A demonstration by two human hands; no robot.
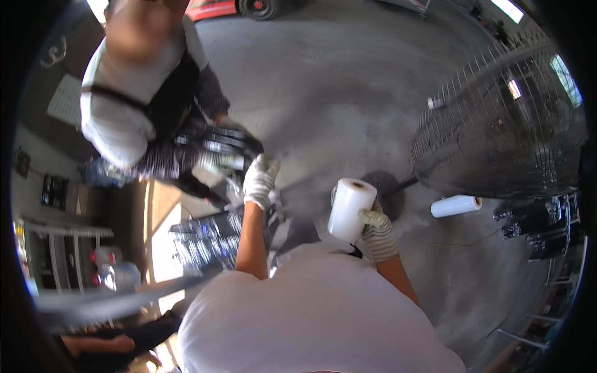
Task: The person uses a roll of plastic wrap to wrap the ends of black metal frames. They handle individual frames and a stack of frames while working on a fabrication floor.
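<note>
My right hand [378, 233], in a white striped work glove, grips a roll of clear stretch film [349, 210] by its side, in front of my body. The roll is tilted, with its core opening facing up. My left hand [260, 180], in the same kind of glove, is raised to the left with its fingers curled closed; what they hold, if anything, I cannot make out. Close beyond it, a co-worker's gloved hands carry a blurred dark bundle [217, 140]. Below and left of my left hand lies a shiny film-wrapped dark bundle [208, 239].
A large caged fan [497, 124] stands at the right. Another film roll [456, 206] lies on the grey floor beneath it, near black wrapped bundles [538, 227]. The co-worker [124, 99] stands at the far left. Another person's arm [99, 344] shows at the lower left.
</note>
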